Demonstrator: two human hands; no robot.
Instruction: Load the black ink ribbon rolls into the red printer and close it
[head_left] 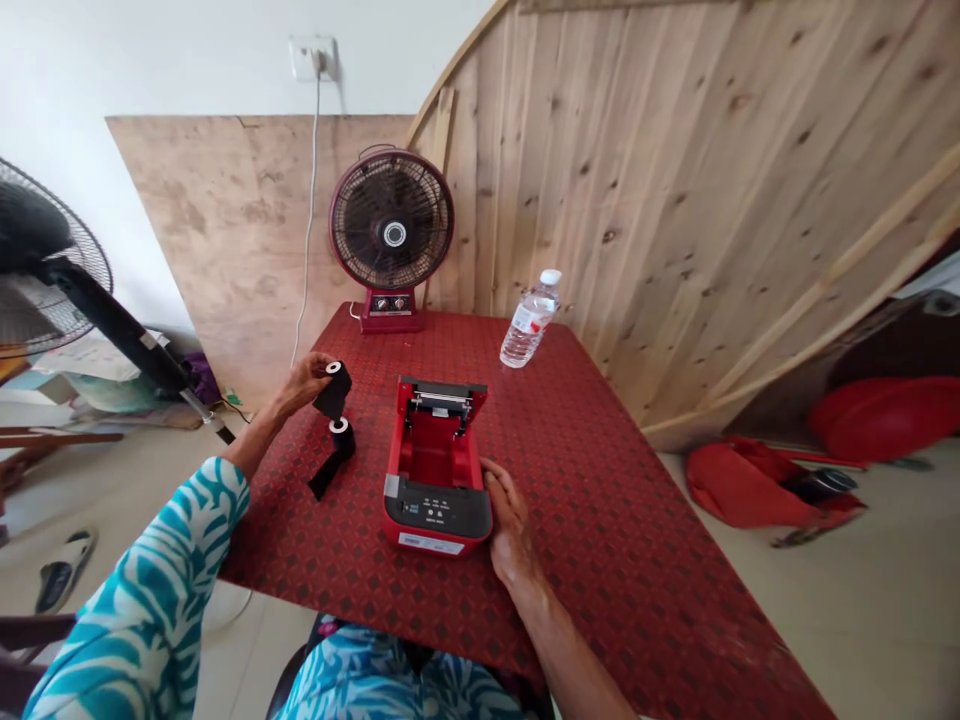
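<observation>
Up on the red patterned table [592, 500] sat the open printer [436, 515]! At its ten o'clock, the left hand [309, 378] gripped a black roll [337, 392]; at four, the right hand [511, 520] touched its side, grip unclear. Fan [393, 215] stood at twelve, bottle [525, 328] at one, wooden wall [645, 190] beyond.
</observation>
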